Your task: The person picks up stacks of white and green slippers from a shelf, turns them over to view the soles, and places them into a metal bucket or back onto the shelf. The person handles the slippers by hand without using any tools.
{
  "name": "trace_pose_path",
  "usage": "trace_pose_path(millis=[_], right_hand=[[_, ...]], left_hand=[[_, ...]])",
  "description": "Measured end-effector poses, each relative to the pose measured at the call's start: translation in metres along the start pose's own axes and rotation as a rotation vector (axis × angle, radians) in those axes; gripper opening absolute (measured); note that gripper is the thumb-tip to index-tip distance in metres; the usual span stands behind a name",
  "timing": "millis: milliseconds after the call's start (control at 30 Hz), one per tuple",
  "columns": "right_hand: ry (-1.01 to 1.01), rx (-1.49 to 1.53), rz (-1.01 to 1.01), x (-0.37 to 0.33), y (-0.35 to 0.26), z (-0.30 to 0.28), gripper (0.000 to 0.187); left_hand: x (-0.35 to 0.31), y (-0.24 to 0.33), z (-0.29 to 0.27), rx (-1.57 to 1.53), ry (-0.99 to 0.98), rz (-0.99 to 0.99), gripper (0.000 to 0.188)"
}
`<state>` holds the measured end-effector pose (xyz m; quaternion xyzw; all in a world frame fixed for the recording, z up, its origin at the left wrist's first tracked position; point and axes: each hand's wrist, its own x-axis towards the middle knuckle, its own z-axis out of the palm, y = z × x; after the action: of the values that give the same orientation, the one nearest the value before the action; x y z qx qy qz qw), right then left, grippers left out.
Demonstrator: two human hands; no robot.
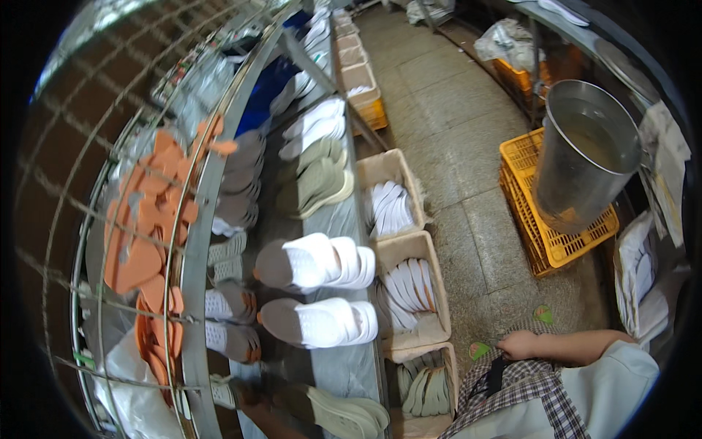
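Note:
My left hand (252,399), dark and blurred, is low at the left beside a pale green perforated shoe piece (223,391). Its fingers cannot be made out. Just right of it, sage-green clogs (347,413) stand in a row on the bench. Further up the bench are white perforated clogs (322,322) in two nested rows. My right hand (519,344) rests closed against my checked apron (537,377), near a black strip of material (497,373); what its fingers hold, if anything, is hidden.
Orange shoe parts (146,219) lie behind a wire grid on the left. Bins along the bench hold white (406,285) and grey-green pieces (428,391). On the right, a metal bucket (585,154) of liquid stands on yellow crates (523,157). A tiled aisle (453,154) runs between.

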<state>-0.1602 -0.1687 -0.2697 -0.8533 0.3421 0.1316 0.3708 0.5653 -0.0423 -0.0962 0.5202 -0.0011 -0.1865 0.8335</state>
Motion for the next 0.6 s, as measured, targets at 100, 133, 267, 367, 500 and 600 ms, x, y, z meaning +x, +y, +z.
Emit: trace_pose_path(millis=[100,133,267,367,500,600], right_hand=[[0.018,0.018,0.000,-0.004,0.006,-0.011,0.025],[0.027,0.049,-0.037,-0.006,0.010,-0.017,0.027],[0.053,0.002,-0.142,-0.009,0.030,-0.047,0.024],[0.090,0.042,-0.219,-0.012,0.038,-0.073,0.023],[0.314,0.129,-0.490,-0.026,0.025,-0.114,0.024],[0.348,0.224,-0.665,-0.038,-0.005,-0.145,0.038]], left_hand=[[0.010,0.011,-0.002,-0.188,0.276,0.099,0.030],[0.007,0.016,-0.001,-0.382,0.402,0.138,0.034],[-0.067,0.035,0.006,-0.777,0.105,0.016,0.043],[-0.181,0.045,0.025,-1.241,-0.362,-0.844,0.039],[-0.362,0.022,0.081,-0.529,-0.210,-0.260,0.041],[-0.481,-0.002,0.118,-0.513,-0.297,-0.410,0.044]])
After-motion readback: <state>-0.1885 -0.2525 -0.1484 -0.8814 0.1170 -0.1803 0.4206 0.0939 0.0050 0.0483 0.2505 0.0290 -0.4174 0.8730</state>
